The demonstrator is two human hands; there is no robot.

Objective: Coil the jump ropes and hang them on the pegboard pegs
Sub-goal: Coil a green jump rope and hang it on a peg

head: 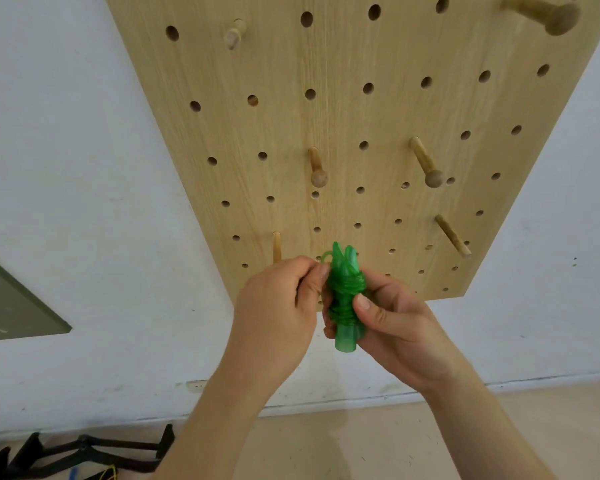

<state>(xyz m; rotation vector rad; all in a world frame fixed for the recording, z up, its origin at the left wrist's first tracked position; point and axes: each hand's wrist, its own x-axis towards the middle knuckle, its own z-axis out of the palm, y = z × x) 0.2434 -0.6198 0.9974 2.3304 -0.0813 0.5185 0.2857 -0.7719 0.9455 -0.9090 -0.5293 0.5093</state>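
Head view. We count one jump rope (345, 296), green and translucent, held between two hands in front of the lower edge of the pegboard (361, 57). Its two handles lie side by side and stand roughly upright. Their tapered ends point up above the hands and one cylindrical end sticks out below. The cord is wound in many turns around the middle of both handles.

The left hand (278, 303) is to the left of the bundle. Its fingers are curled, and thumb and fingertips pinch a small loop of cord at the bundle's upper left. The right hand (399, 327) grips the bundle from the right. Its thumb presses across the front of the wound cord and its fingers wrap behind the handles.

We count six wooden pegs (317, 168) on the pegboard, and nothing hangs on any of them. One plain peg (276, 245) stands just above the left hand, and one plain peg is above and to the right of the right hand. Two knobbed pegs sit higher, above the hands. One small peg is far up to the left and one large knobbed peg far up to the right.

Below the hands and to their left, one black folding frame (84, 452) lies on the floor (361, 445) against the white wall (66, 168).
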